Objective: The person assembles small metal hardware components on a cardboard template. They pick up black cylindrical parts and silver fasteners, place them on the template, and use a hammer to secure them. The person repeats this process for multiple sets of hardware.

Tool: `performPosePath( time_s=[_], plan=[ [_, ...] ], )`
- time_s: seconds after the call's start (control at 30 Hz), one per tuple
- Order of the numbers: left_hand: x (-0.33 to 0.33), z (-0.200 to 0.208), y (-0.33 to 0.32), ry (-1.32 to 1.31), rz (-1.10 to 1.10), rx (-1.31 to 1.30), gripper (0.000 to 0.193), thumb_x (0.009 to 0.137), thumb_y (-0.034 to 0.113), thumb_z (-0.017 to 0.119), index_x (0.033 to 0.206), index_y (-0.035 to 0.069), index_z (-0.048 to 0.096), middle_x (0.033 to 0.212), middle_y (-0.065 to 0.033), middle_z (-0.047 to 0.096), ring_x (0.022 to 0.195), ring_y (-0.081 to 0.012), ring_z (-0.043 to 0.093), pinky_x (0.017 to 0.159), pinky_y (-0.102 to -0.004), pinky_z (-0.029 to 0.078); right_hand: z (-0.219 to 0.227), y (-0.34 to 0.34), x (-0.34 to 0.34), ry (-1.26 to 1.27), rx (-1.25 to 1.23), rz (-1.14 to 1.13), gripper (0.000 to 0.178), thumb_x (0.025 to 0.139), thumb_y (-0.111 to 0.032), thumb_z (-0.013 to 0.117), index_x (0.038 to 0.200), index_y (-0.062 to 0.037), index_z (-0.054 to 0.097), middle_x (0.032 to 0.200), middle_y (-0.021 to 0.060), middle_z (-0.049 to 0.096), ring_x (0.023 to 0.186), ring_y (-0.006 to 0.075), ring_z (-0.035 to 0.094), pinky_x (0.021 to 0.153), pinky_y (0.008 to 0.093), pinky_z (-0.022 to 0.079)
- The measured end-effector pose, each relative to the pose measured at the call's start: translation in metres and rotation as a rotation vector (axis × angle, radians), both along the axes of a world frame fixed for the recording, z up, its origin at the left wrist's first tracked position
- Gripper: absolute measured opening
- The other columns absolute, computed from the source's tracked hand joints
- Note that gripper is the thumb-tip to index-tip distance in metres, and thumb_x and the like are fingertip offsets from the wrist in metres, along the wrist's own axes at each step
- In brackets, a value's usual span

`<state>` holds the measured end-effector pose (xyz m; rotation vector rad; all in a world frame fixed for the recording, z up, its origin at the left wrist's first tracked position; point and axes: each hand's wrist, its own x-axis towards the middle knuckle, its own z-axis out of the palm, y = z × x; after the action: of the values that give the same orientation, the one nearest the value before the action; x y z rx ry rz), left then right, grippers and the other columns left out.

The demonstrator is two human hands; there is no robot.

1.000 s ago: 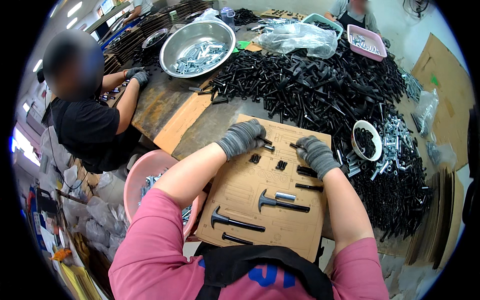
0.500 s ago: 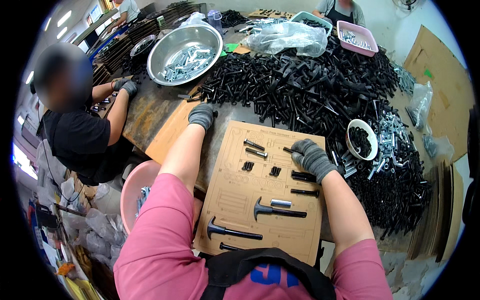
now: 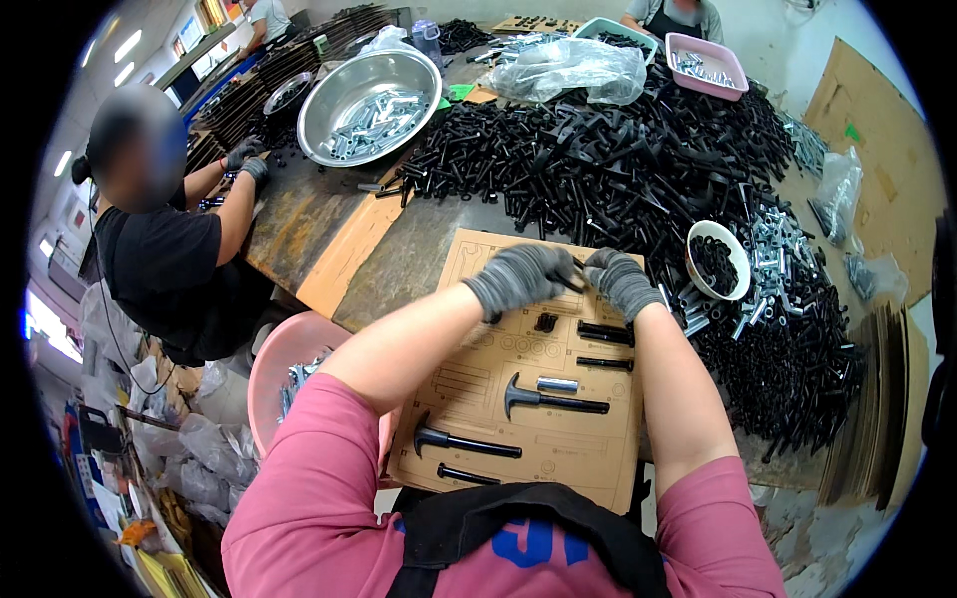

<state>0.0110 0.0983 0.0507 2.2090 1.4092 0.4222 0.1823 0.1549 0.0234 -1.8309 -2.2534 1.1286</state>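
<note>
A cardboard sheet (image 3: 598,458) with printed outlines lies in front of me. Above its upper part my gloved hands meet. My right hand (image 3: 620,284) is closed on a slim black bolt (image 3: 575,286), whose end sticks out toward the left. My left hand (image 3: 523,279) has its fingers closed close to that bolt; whatever they hold is too small or hidden to name. Below lie a hammer-shaped black part (image 3: 553,401), a similar one (image 3: 469,442), a silver tube (image 3: 557,384), black pins (image 3: 604,364) and small black pieces (image 3: 545,322).
A large heap of black metal parts (image 3: 598,149) covers the table behind the sheet. Right of it stand a white bowl of black rings (image 3: 743,284) and silver pieces. A steel basin (image 3: 311,125) sits at far left, a pink tub (image 3: 264,384) nearer. A co-worker (image 3: 159,239) works at left.
My left hand has come from the bare table at the left to the sheet, beside my right hand. The right hand has risen slightly with the bolt.
</note>
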Motion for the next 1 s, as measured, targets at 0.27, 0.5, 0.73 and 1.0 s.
performPosePath(
  time_s=[0.27, 0.5, 0.73, 1.0],
  plan=[
    [-0.008, 0.001, 0.006, 0.354, 0.054, 0.017, 0.022, 0.075, 0.019, 0.061, 0.094, 0.007, 0.059, 0.093, -0.0153, 0.059, 0.086, -0.0295, 0.057, 0.076, -0.0369, 0.046, -0.011, -0.012, 0.0, -0.155, 0.179, 0.242, 0.034, 0.079, -0.031, 0.057, 0.109, -0.016, 0.057, 0.109, 0.014, 0.054, 0.1, 0.0298, 0.054, 0.087, 0.0379, 0.044],
    [-0.076, -0.02, -0.005, 0.195, -0.021, -0.043, 0.032, 0.074, 0.017, 0.065, 0.104, 0.008, 0.058, 0.099, -0.012, 0.056, 0.095, -0.0274, 0.054, 0.084, -0.0355, 0.043, 0.0, -0.024, -0.005, -0.287, 0.23, 0.321, 0.038, 0.077, -0.029, 0.061, 0.113, -0.0174, 0.055, 0.114, 0.0113, 0.05, 0.105, 0.0279, 0.051, 0.089, 0.0375, 0.043],
    [-0.068, -0.021, -0.014, 0.197, 0.003, -0.058, 0.026, 0.076, 0.011, 0.061, 0.102, 0.008, 0.06, 0.099, -0.0108, 0.055, 0.096, -0.0263, 0.052, 0.086, -0.0343, 0.041, 0.011, -0.029, -0.008, -0.287, 0.248, 0.366, 0.033, 0.078, -0.027, 0.059, 0.108, -0.0145, 0.058, 0.105, 0.0124, 0.057, 0.097, 0.0277, 0.055, 0.085, 0.0366, 0.044],
    [-0.068, -0.023, -0.017, 0.155, 0.001, -0.079, 0.027, 0.077, 0.009, 0.059, 0.104, 0.01, 0.059, 0.099, -0.0093, 0.055, 0.098, -0.0256, 0.052, 0.088, -0.0335, 0.041, 0.018, -0.038, -0.014, -0.262, 0.245, 0.435, 0.033, 0.077, -0.025, 0.059, 0.108, -0.0149, 0.058, 0.105, 0.0128, 0.055, 0.099, 0.0274, 0.053, 0.087, 0.0361, 0.042]
  ],
)
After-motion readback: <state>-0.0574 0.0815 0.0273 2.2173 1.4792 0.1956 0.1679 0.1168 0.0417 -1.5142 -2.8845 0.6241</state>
